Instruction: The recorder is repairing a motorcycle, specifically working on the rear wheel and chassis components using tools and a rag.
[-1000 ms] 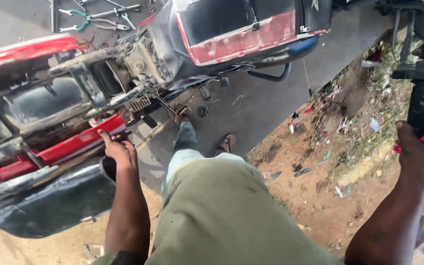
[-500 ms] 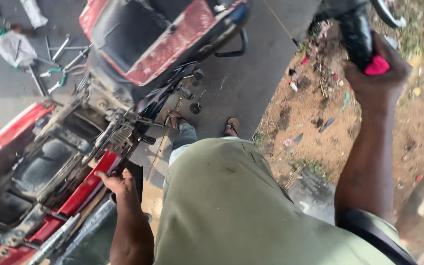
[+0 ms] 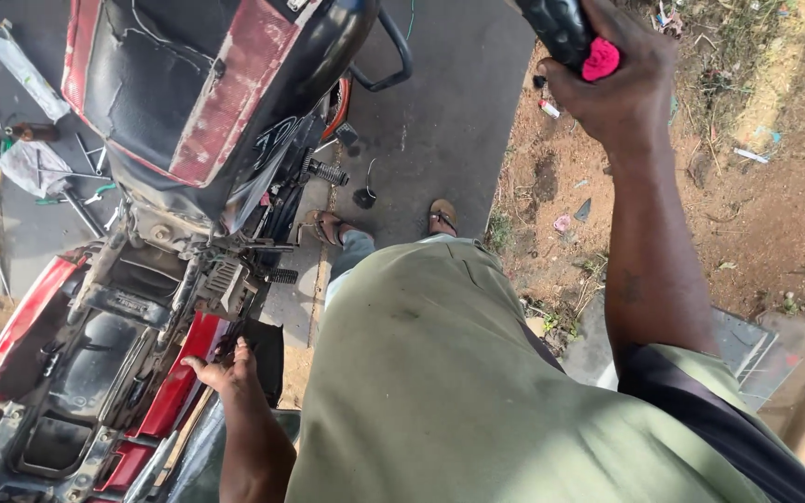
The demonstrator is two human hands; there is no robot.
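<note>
Gripping: the black rubber handlebar grip with a pink end cap [image 3: 570, 37] is clamped in the right hand [image 3: 621, 88], fingers curled tight around it, up right of the bike.
Left hand [image 3: 221, 373]: pressed on the red side panel [image 3: 179, 382] of the stripped red-and-black motorcycle [image 3: 188, 186], fingers bunched together, thumb sticking out.
Bike: seat is off, frame exposed.
Feet: brown sandals [image 3: 379, 224] are seen on grey concrete just right of the bike.
Tools: metal hand tools [image 3: 76, 186] are scattered left of the bike.

Red motorcycle [image 3: 188, 121], seat stripped, frame exposed; black handlebar grip [image 3: 566, 33], pink-tipped.
</note>
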